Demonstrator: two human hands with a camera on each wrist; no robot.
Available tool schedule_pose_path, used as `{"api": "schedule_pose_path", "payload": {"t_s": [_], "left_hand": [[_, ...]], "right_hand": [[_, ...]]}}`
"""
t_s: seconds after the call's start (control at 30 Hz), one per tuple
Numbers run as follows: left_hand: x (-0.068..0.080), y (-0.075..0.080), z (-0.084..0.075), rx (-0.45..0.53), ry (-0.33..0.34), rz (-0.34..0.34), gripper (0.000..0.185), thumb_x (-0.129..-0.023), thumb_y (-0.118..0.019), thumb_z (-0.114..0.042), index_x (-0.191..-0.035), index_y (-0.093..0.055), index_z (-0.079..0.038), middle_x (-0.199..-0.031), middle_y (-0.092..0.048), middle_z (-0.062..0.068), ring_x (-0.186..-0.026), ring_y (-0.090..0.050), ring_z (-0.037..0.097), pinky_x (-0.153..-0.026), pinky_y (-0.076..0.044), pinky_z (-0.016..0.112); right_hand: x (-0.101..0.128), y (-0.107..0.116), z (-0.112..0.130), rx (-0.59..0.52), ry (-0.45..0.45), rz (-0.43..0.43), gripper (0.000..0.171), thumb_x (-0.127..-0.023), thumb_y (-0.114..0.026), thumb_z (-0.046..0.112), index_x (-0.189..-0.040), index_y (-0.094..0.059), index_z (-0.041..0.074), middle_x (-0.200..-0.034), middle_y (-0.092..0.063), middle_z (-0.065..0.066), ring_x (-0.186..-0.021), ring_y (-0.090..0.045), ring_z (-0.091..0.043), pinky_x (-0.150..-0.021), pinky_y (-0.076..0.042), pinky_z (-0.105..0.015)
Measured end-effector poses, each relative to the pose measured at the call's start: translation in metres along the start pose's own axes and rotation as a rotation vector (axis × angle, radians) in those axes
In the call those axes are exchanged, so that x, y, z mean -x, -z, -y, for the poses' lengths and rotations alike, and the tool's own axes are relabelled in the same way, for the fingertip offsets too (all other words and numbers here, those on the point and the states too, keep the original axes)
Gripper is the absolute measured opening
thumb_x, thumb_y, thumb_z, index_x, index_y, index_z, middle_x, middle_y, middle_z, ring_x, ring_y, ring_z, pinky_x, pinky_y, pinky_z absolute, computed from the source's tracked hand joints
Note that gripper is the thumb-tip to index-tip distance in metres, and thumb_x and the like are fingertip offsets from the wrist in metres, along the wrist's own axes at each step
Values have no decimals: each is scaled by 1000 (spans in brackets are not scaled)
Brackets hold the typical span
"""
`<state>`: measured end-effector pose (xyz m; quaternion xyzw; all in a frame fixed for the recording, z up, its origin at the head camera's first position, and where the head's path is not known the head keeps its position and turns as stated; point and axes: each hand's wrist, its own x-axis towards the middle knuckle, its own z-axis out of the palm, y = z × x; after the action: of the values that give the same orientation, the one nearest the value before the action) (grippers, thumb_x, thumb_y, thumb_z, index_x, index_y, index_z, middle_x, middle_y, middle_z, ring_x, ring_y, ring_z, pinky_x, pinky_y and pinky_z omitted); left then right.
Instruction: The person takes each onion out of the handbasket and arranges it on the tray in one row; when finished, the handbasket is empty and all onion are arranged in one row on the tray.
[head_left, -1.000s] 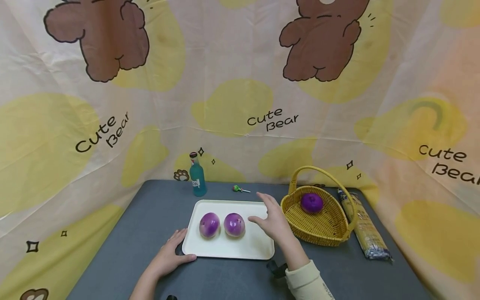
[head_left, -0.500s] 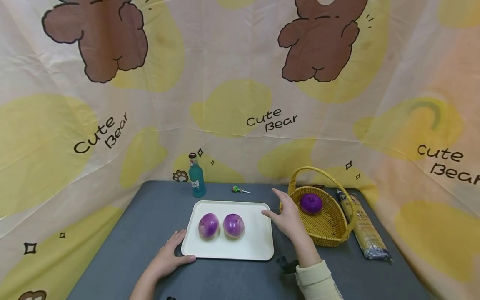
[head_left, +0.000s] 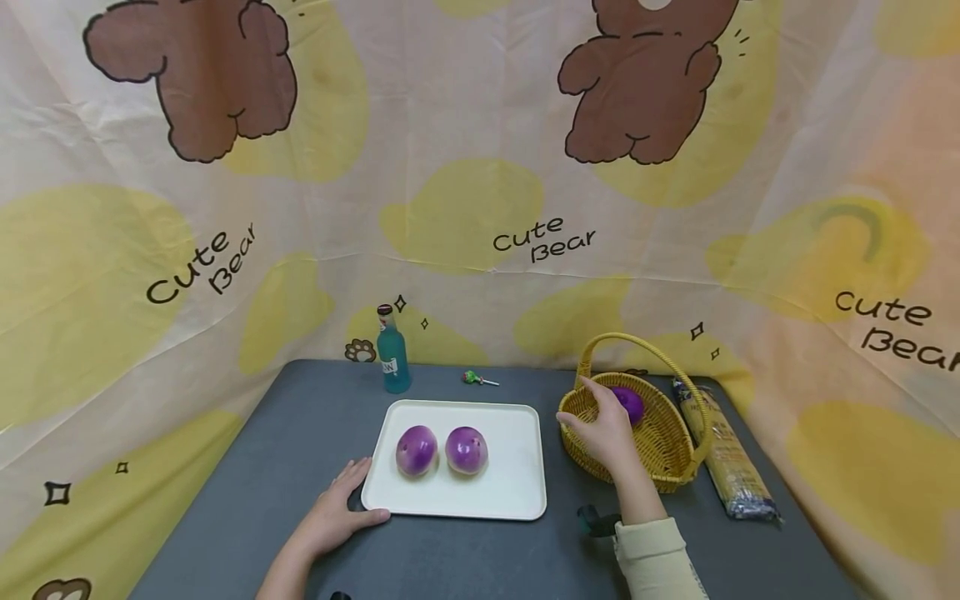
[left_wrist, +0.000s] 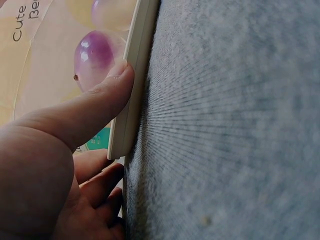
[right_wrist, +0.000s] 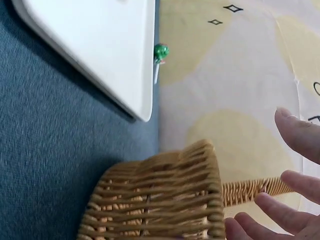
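Head: we have the right hand (head_left: 609, 431) over the near rim of the wicker basket (head_left: 667, 454), fingers spread, holding nothing; purple ball (head_left: 630, 403) sits in the basket just beyond the fingertips. Left hand (head_left: 333, 512) rests flat on the table (head_left: 225, 533) at the white tray (head_left: 517, 492) corner; two purple balls (head_left: 441, 451) on the tray.

Left wrist: thumb (left_wrist: 100, 107) presses the tray edge, fingers relaxed.

Right wrist: fingers (right_wrist: 292, 132) open above the basket rim, empty.

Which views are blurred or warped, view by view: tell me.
Head view: sharp and evenly lit, with soft shadows under the tray; the backdrop bows toward the edges like a wide lens. Left wrist view: the thumb of the left hand is large and soft, the table weave streaked. Right wrist view: the basket is crisp, the right hand's fingers slightly soft.
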<state>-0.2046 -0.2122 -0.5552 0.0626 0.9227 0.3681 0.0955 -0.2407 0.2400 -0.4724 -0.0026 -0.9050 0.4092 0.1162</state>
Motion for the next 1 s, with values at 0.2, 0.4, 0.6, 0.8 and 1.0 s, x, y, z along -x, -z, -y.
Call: {"api": "schedule_pose_path", "payload": {"t_s": [0.2,0.4,0.6,0.8,1.0], "left_hand": [[0,-1,1,0,10,2,107,-76,-84,-53,-158,-33,-6,-163,-30,20,-153,-15,46,-114,-20,73],[1,0,1,-1,12,2,107,-76,-84,-53,-158,-33,-5,-163,-30,20,-153,-15,46,-114,-20,73],[0,1,0,-1,14,5,108,-76,-84,-53,-158,-33,-5,-163,-31,20,-153,-15,46,-115,-20,72],[1,2,-1,-8,11,2,107,-76,-85,-52,-157,-34,-5,-162,-32,20,-153,-17,46,-115,-20,72],[0,1,0,-3,8,1,107,-76,-84,-52,-157,-34,-5,-162,-32,20,-153,-16,46,-115,-20,72]], "right_hand": [[-7,11,-13,1,-27,-6,77,-89,-79,32,-152,-43,7,-153,-43,-22,-143,-38,-44,-116,-34,-59],[-14,18,-30,28,-93,-23,78,-91,-76,34,-154,-39,6,-155,-39,-26,-140,-39,-48,-111,-37,-63],[-18,25,-40,29,-139,-32,79,-91,-76,31,-155,-36,5,-154,-38,-29,-138,-40,-49,-109,-39,-63],[-22,28,-50,24,-160,-35,77,-91,-76,27,-153,-38,1,-150,-42,-29,-134,-45,-48,-108,-40,-62],[-27,30,-62,36,-226,-7,81,-91,-76,28,-155,-35,2,-153,-38,-31,-136,-41,-50,-109,-38,-64]]}}
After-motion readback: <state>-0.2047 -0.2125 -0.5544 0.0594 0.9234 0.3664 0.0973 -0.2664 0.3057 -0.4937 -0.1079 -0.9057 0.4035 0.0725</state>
